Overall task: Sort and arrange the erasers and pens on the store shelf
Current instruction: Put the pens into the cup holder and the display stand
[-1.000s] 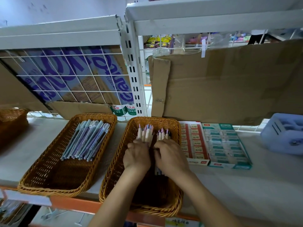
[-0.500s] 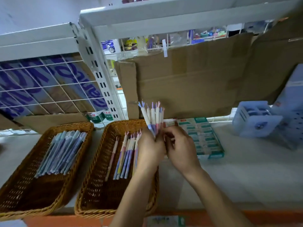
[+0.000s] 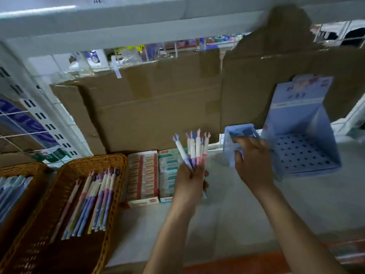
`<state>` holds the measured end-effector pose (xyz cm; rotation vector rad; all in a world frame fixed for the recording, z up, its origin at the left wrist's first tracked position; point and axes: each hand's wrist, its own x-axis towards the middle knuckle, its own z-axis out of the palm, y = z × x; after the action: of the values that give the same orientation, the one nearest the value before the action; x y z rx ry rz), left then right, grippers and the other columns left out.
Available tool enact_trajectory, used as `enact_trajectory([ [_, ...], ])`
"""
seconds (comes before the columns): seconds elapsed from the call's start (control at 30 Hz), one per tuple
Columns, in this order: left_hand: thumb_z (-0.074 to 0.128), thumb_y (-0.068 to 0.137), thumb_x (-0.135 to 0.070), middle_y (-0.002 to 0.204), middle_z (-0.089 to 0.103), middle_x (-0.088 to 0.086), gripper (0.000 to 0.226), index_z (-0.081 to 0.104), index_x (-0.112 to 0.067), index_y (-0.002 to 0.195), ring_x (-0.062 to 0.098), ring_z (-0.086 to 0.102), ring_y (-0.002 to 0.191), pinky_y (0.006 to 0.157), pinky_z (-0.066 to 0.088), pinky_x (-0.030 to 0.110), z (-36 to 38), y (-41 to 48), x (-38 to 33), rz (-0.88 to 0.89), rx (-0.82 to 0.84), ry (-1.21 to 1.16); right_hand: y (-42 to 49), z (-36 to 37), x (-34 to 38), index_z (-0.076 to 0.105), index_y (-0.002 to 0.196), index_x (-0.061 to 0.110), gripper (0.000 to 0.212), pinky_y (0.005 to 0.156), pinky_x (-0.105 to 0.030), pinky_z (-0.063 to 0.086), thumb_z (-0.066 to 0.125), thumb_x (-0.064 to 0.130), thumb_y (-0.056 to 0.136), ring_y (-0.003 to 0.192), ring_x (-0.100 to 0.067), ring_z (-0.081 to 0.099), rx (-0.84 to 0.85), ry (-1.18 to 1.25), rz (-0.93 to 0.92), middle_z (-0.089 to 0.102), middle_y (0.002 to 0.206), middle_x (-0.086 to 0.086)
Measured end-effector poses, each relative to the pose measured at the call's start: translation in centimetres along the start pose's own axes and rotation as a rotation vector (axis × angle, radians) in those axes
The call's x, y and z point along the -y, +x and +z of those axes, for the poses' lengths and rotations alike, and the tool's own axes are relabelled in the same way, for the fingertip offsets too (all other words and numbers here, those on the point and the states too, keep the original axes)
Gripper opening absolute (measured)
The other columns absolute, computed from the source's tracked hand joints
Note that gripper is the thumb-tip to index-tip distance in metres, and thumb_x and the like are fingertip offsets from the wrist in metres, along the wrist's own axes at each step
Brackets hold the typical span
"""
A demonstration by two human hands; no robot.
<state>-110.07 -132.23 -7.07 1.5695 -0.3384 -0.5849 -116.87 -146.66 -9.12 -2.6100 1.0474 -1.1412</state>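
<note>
My left hand (image 3: 190, 181) grips a bunch of pens (image 3: 194, 150) upright, their pastel caps pointing up, above the shelf in front of the eraser boxes. My right hand (image 3: 251, 159) is on a small light-blue plastic holder (image 3: 240, 133), its fingers curled over the holder's front rim. More of these pens (image 3: 94, 196) lie in the wicker basket (image 3: 110, 165) at the left. Two boxes of erasers stand side by side: a red-labelled box (image 3: 144, 177) and a green-labelled box (image 3: 167, 171).
A second wicker basket (image 3: 25, 171) with blue-grey pens sits at the far left. A blue cardboard display stand (image 3: 302, 135) with a holed base stands at the right. Brown cardboard (image 3: 154, 107) lines the back. The upper shelf (image 3: 118, 22) hangs overhead.
My left hand lifted a bunch of pens out of the basket and carried it right. My right hand left the pens and reached to the blue holder. The view swung right.
</note>
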Motion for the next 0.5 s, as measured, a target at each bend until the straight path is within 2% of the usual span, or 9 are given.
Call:
enact_trajectory([
  [0.13,0.056,0.094,-0.018,0.068,0.059,0.000,0.006,0.057,-0.016,0.089,0.003,0.045,0.039,0.045,0.040,0.023,2.4,-0.3,-0.2,-0.024,-0.089,-0.035,1.1,-0.1,-2.6,0.068,0.100,0.009,0.021,0.073,-0.043,0.048,0.066,0.005,0.079,0.091,-0.037,0.060,0.100,-0.016,-0.003,0.067,0.095,-0.014],
  [0.23,0.055,0.092,-0.009,0.067,0.062,-0.003,0.014,0.058,-0.020,0.084,0.001,0.051,0.043,0.050,0.045,0.023,3.3,-0.6,-0.3,-0.034,-0.168,-0.063,1.4,-0.4,-3.4,0.072,0.092,0.010,0.012,0.067,-0.040,0.049,0.065,0.005,0.082,0.082,-0.035,0.062,0.184,0.109,-0.072,0.069,0.084,-0.014],
  [0.37,0.057,0.092,-0.007,0.062,0.063,-0.007,0.017,0.061,-0.021,0.082,0.007,0.058,0.055,0.051,0.046,0.016,3.4,-1.7,-0.9,0.021,-0.264,-0.108,0.4,-1.2,-1.9,0.074,0.089,0.021,0.015,0.067,-0.036,0.045,0.065,0.011,0.081,0.088,-0.032,0.059,0.335,0.202,-0.123,0.070,0.085,-0.007],
  [0.43,0.056,0.093,-0.012,0.068,0.066,-0.007,0.017,0.062,-0.026,0.084,0.008,0.062,0.064,0.059,0.050,0.021,3.0,-2.2,-1.0,0.039,-0.285,-0.084,-0.8,-2.0,-0.9,0.075,0.087,0.025,0.019,0.065,-0.032,0.041,0.068,0.009,0.079,0.083,-0.029,0.061,0.380,0.240,-0.197,0.071,0.083,-0.003],
  [0.5,0.056,0.094,-0.017,0.071,0.068,-0.007,0.018,0.063,-0.030,0.085,0.017,0.062,0.071,0.064,0.049,0.031,2.5,-2.4,-1.0,0.046,-0.295,-0.052,-1.8,-3.0,0.3,0.074,0.084,0.027,0.019,0.065,-0.032,0.045,0.067,0.010,0.080,0.082,-0.024,0.062,0.424,0.278,-0.260,0.072,0.081,0.002],
])
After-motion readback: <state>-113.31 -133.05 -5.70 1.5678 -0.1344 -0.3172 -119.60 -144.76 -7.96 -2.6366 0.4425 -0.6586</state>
